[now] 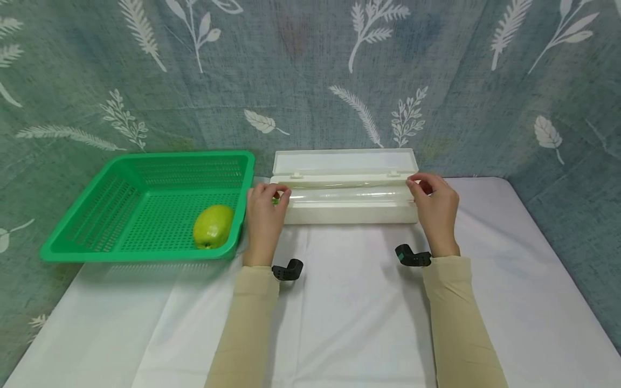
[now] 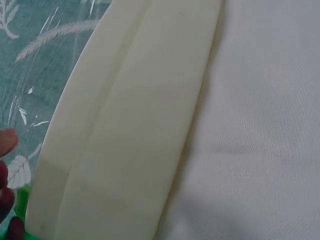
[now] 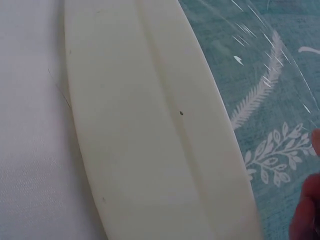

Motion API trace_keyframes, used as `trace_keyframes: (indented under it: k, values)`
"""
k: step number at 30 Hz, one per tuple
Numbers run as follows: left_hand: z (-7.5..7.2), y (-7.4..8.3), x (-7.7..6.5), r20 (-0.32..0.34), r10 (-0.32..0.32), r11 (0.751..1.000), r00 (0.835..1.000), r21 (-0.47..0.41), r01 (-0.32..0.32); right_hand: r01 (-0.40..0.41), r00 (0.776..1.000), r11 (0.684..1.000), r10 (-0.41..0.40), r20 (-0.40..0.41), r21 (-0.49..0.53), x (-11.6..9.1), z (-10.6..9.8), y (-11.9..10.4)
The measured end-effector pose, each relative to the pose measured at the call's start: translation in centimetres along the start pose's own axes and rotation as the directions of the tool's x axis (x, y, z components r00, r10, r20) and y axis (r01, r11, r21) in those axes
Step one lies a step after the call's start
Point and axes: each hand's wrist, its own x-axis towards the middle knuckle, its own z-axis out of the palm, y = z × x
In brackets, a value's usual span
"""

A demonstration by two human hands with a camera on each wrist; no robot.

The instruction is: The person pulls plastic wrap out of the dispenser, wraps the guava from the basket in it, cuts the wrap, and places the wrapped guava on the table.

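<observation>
A long cream-white cling film dispenser (image 1: 350, 215) stands on the table with its hinged lid (image 1: 345, 161) tipped back. Clear cling film (image 1: 339, 195) stretches across its opening between the two hands. At the left end, my left hand (image 1: 264, 215) pinches a corner of the film between thumb and fingers. My right hand (image 1: 438, 213) pinches the opposite corner at the right end. Both wrist views show the dispenser's front wall (image 3: 135, 120) close up, with shiny film (image 3: 260, 45) rising behind it. Only fingertips (image 2: 6, 142) show at the edges of those views.
Left of the dispenser sits a green plastic basket (image 1: 145, 256) with a yellow-green fruit (image 1: 213, 225) in its right front corner. A white cloth (image 1: 349, 307) covers the table. Behind it hangs a grey-green leaf-patterned curtain (image 1: 301, 91).
</observation>
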Motion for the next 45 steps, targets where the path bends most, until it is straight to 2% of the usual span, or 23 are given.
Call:
trace_keyframes:
  k: [3,6,10,13,17,19,22,23,24,27,30,32,34,35,37,38,40,41,42,43,44,45]
  values:
    - [0.0,0.3,0.0,-0.007,0.007,1.0,1.0,-0.015,-0.007,-0.091,0.993,0.992,0.083,0.082,0.089,-0.1,-0.1,-0.1]
    - [-0.1,0.6,0.0,0.018,0.0,1.0,1.0,-0.027,0.001,-0.193,0.971,0.966,0.163,0.173,0.174,-0.3,-0.1,0.0]
    - [-0.4,0.9,-0.1,0.035,-0.03,0.999,0.999,-0.043,0.031,-0.254,0.949,0.945,0.202,0.242,0.206,-0.4,0.1,0.4]
    - [-0.9,1.0,-0.3,0.046,-0.062,0.997,0.997,-0.035,0.063,-0.269,0.945,0.935,0.209,0.252,0.231,-0.2,1.2,2.4]
    - [-1.5,1.2,-0.5,0.095,-0.116,0.993,0.989,0.035,0.113,-0.272,0.952,0.935,0.228,0.205,0.227,0.3,3.5,7.4]
    - [-1.6,1.5,-0.7,0.151,-0.15,0.988,0.977,0.051,0.144,-0.271,0.955,0.941,0.236,0.183,0.202,0.5,4.1,9.4]
    - [-1.5,2.0,-0.8,0.228,-0.195,0.979,0.954,-0.02,0.205,-0.277,0.956,0.941,0.248,0.159,0.193,0.4,4.0,10.2]
    - [-1.4,2.3,-0.8,0.242,-0.201,0.975,0.949,-0.047,0.219,-0.282,0.955,0.933,0.253,0.154,0.221,0.3,3.9,10.1]
    - [-1.3,2.5,-0.7,0.243,-0.192,0.974,0.951,-0.073,0.216,-0.299,0.951,0.92,0.265,0.158,0.252,0.4,3.8,10.0]
    - [-1.3,2.8,-0.6,0.189,-0.171,0.974,0.967,-0.119,0.195,-0.355,0.932,0.86,0.297,0.207,0.366,0.4,3.5,8.9]
    - [-1.5,2.5,-0.7,0.142,-0.181,0.973,0.973,-0.118,0.198,-0.449,0.885,0.784,0.323,0.336,0.428,0.0,2.2,6.1]
    - [-1.4,2.2,-0.8,0.135,-0.222,0.964,0.966,-0.119,0.238,-0.497,0.849,0.745,0.313,0.426,0.444,-0.6,0.9,3.8]
    - [-1.5,2.0,-0.9,0.13,-0.254,0.955,0.958,-0.121,0.27,-0.523,0.822,0.732,0.299,0.484,0.437,-1.0,-0.3,1.5]
    - [-1.5,1.9,-0.9,0.126,-0.263,0.953,0.957,-0.121,0.278,-0.522,0.818,0.735,0.288,0.499,0.433,-1.2,-0.6,0.7]
    - [-1.6,1.9,-0.8,0.122,-0.264,0.951,0.957,-0.131,0.279,-0.503,0.821,0.735,0.244,0.516,0.454,-1.2,-0.8,0.6]
    - [-1.7,2.0,-0.8,0.124,-0.26,0.952,0.958,-0.133,0.276,-0.494,0.825,0.729,0.222,0.519,0.474,-1.1,-0.6,1.3]
    - [-1.7,2.1,-0.8,0.132,-0.257,0.952,0.957,-0.134,0.274,-0.477,0.826,0.748,0.203,0.525,0.461,-1.0,-0.6,1.5]
    - [-1.8,2.1,-0.8,0.142,-0.254,0.953,0.957,-0.133,0.273,-0.472,0.826,0.739,0.18,0.533,0.481,-0.9,-0.4,2.1]
    - [-1.8,2.1,-0.8,0.152,-0.254,0.953,0.955,-0.132,0.274,-0.471,0.825,0.743,0.18,0.536,0.475,-0.9,-0.3,2.3]
    - [-1.8,2.1,-0.8,0.159,-0.255,0.953,0.954,-0.124,0.275,-0.468,0.823,0.763,0.194,0.533,0.446,-1.0,-0.5,1.8]
    - [-1.8,2.1,-0.8,0.166,-0.254,0.954,0.953,-0.121,0.275,-0.471,0.82,0.764,0.195,0.538,0.44,-1.0,-0.5,1.8]
    - [-1.8,2.1,-0.8,0.17,-0.255,0.953,0.952,-0.123,0.277,-0.475,0.816,0.78,0.216,0.537,0.408,-1.1,-0.8,1.0]
